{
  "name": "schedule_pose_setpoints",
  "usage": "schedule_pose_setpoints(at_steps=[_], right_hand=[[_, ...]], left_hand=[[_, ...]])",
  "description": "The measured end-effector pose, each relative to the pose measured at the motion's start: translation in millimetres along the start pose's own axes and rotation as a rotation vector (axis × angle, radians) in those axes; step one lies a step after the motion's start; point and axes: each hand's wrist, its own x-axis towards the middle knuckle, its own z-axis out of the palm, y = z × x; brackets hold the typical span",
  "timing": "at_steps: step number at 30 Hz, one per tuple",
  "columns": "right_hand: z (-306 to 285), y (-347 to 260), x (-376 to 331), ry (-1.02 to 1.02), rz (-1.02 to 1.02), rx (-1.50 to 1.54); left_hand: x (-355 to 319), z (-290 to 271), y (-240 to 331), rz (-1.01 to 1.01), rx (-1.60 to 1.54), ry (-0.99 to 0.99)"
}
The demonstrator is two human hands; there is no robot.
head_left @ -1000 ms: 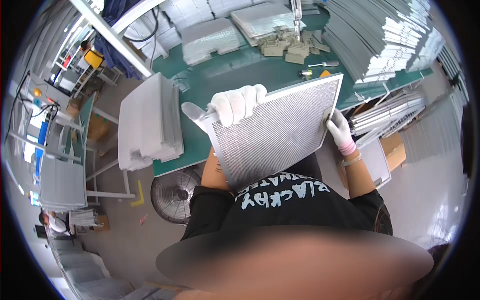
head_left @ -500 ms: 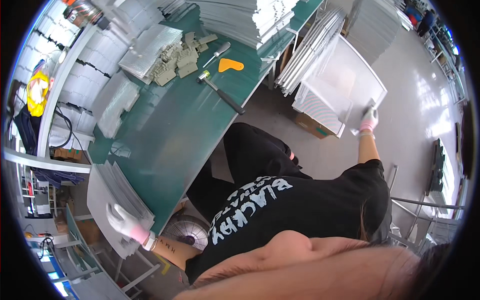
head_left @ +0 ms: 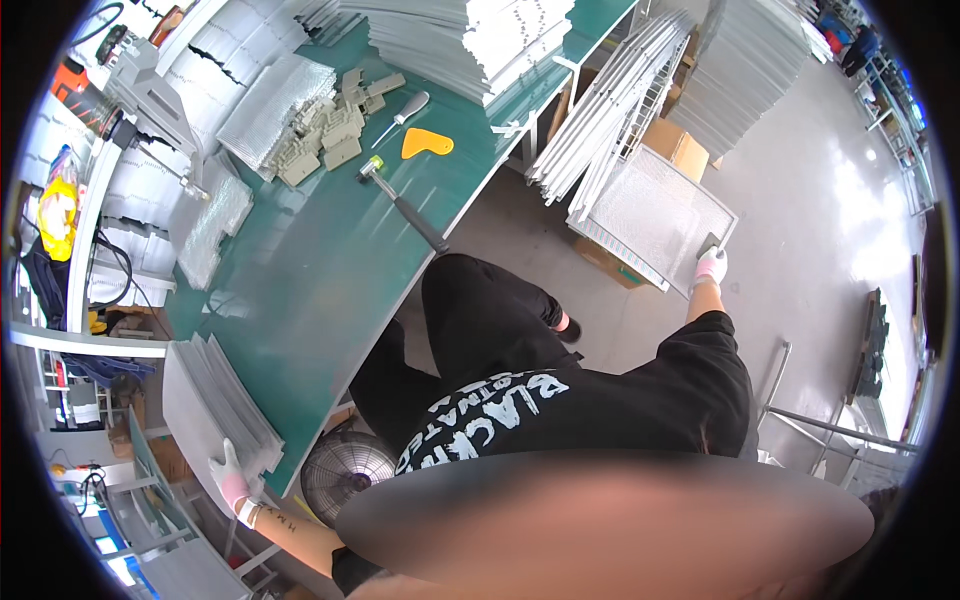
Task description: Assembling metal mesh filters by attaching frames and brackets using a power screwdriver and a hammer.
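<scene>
My right hand (head_left: 711, 266), in a white glove, grips the near corner of a framed metal mesh panel (head_left: 655, 212) that lies on top of a low stack beside cardboard boxes. My left hand (head_left: 229, 478), also gloved, reaches far out to the left and rests on the edge of a stack of grey mesh panels (head_left: 205, 412) at the end of the green workbench (head_left: 320, 270). Its fingers lie on the top panel; I cannot see a firm grip.
On the bench lie a rubber-headed hammer (head_left: 400, 205), a screwdriver (head_left: 402, 115), a yellow scraper (head_left: 425, 145), beige parts (head_left: 325, 125) and tall stacks of panels (head_left: 470, 40). A floor fan (head_left: 345, 475) stands under the bench. More panels lean at the right (head_left: 610, 110).
A second ago both hands held one mesh panel in front of me. Now my right hand has carried it down onto the stack at the right, and my left hand has reached the stack at the left.
</scene>
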Motion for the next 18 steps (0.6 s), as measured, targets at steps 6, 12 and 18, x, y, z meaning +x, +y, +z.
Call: schedule_pose_setpoints(at_steps=[6, 12, 18], right_hand=[[38, 1, -4, -0.138, -0.075, -0.090], [65, 23, -12, -0.164, -0.002, -0.059], [69, 16, -29, -0.282, 0.172, -0.534]], left_hand=[[10, -10, 2, -0.197, 0.026, -0.196], [52, -6, -64, -0.255, -0.316, -0.225], [55, -43, -104, -0.134, -0.391, -0.155]])
